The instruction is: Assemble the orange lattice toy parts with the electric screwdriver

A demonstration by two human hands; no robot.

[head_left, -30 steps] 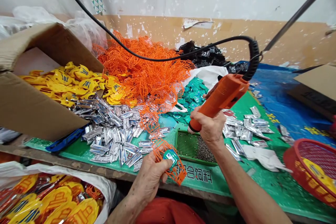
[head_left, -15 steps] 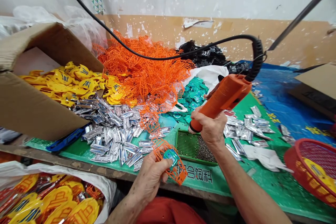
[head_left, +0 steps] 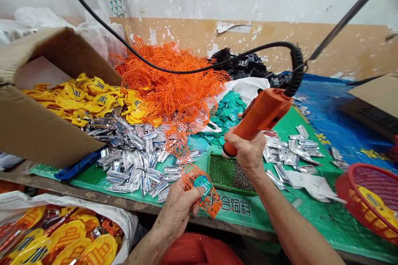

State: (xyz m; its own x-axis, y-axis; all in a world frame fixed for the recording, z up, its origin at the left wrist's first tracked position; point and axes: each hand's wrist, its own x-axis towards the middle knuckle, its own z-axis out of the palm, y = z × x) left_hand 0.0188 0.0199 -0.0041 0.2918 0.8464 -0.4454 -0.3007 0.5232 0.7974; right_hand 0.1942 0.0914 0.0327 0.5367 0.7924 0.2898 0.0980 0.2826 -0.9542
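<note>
My left hand point(head_left: 182, 201) pinches an orange plastic lattice piece point(head_left: 214, 205) together with a small teal plastic part point(head_left: 202, 184), the thumb pressing on the teal part. Wrapped round an orange electric screwdriver point(head_left: 259, 114) is my right hand point(head_left: 248, 151). The tool tilts, its black nose pointing down and left above a green basket point(head_left: 217, 174) that holds small dark screws point(head_left: 242, 178). Its tip is too small to make out. More linked orange lattice strips point(head_left: 177, 138) trail from the held piece back to a large orange heap point(head_left: 168, 78).
Silver metal pieces point(head_left: 133, 169) lie heaped on the left, beside a cardboard box point(head_left: 46, 128) spilling yellow parts point(head_left: 96, 97). Teal parts point(head_left: 230, 109) and black parts point(head_left: 242, 64) are piled behind. A red basket point(head_left: 351, 190) stands right. A black cable point(head_left: 186, 69) hangs across.
The screwdriver shifts slightly right, then back left, its cable swaying with it. My left hand keeps its hold on the lattice and teal part almost without moving.
</note>
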